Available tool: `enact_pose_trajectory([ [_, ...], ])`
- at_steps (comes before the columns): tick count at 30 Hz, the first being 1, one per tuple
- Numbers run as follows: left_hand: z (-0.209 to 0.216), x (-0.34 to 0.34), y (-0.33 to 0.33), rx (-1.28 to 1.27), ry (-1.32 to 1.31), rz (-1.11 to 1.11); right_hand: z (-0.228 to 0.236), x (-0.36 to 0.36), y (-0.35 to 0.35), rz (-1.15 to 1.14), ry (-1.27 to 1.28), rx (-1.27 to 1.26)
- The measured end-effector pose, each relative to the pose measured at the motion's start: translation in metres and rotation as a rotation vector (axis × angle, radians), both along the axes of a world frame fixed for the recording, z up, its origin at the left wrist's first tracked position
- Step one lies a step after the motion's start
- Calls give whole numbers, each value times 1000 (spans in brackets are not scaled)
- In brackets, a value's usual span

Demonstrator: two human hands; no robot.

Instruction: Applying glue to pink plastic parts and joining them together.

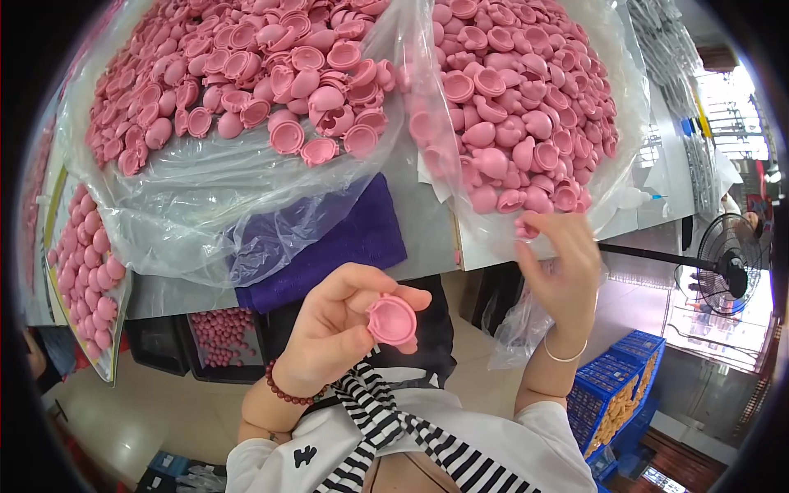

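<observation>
head view: the left hand grips a pink cup-shaped shell between thumb and curled fingers, its hollow side turned up toward the camera, low over the lap and clear of the table edge. the right hand is the nearer to the stock: it reaches up and away to the lower rim of the right-hand heap of pink shells in its clear plastic bag, fingertips nearly closed, pinching a small pink piece. a second heap lies farther to the left, beyond a purple cloth.
</observation>
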State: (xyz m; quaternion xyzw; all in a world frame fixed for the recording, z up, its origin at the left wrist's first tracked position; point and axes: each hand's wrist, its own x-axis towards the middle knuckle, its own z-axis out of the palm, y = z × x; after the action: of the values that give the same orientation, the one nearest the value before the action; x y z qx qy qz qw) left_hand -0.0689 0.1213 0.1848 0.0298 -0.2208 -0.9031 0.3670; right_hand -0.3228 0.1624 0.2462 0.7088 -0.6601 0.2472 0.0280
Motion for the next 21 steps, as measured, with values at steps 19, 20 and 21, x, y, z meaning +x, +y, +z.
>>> enact_pose_trajectory([
  [19,8,-3,17,-229,-356,179,-5,89,3,295,-650,-22],
  [20,9,-3,17,-225,-355,184,-11,84,6,303,-596,-44],
  [21,12,-3,16,-214,-364,165,-11,81,7,308,-595,-39],
])
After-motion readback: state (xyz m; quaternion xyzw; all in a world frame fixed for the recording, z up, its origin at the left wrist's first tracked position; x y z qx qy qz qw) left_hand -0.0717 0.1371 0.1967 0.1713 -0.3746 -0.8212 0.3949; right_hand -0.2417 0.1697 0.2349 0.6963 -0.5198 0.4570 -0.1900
